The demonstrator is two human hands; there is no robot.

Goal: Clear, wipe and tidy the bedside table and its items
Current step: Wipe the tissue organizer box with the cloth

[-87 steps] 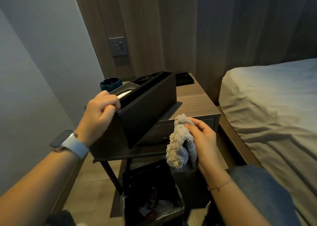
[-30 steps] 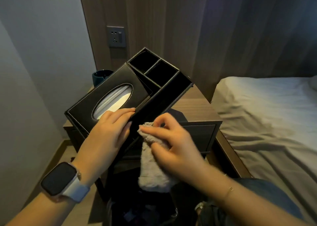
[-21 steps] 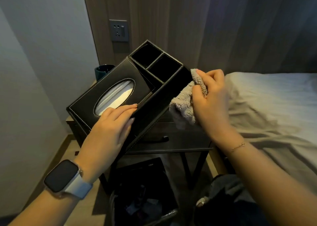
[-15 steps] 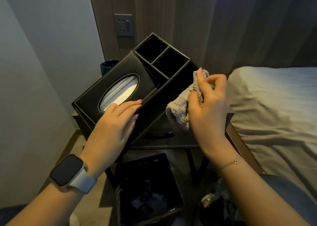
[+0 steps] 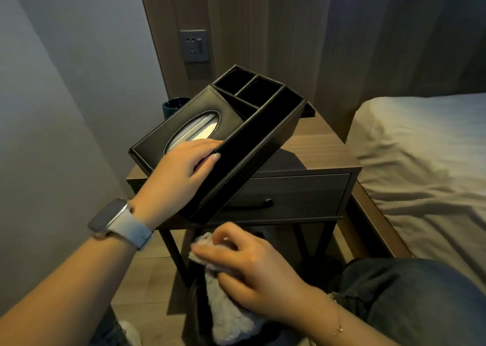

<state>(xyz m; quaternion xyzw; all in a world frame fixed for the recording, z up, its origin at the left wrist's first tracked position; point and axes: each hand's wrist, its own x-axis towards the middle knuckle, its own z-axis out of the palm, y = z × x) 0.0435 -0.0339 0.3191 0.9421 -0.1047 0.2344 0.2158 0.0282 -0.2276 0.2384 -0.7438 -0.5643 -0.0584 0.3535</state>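
Observation:
A black leather tissue box organiser [image 5: 252,135] with several open compartments is lifted and tilted above the front of the wooden bedside table [image 5: 320,145]. My left hand [image 5: 184,172] grips its near end, fingers over the top by the oval tissue slot. My right hand [image 5: 252,272] holds a grey cloth [image 5: 226,311] low down, below the organiser's near corner and in front of the table, apart from the box.
A dark teal ashtray [image 5: 173,106] sits at the table's back left, a small black tray [image 5: 307,111] at the back right. The drawer [image 5: 297,195] is closed. A wall socket [image 5: 194,45] is above. A bed [image 5: 420,161] lies right; a black bin is mostly hidden under the cloth.
My right hand has dropped with the cloth from the organiser's far right side to below its near corner. The organiser has tilted flatter and sits lower in my left hand.

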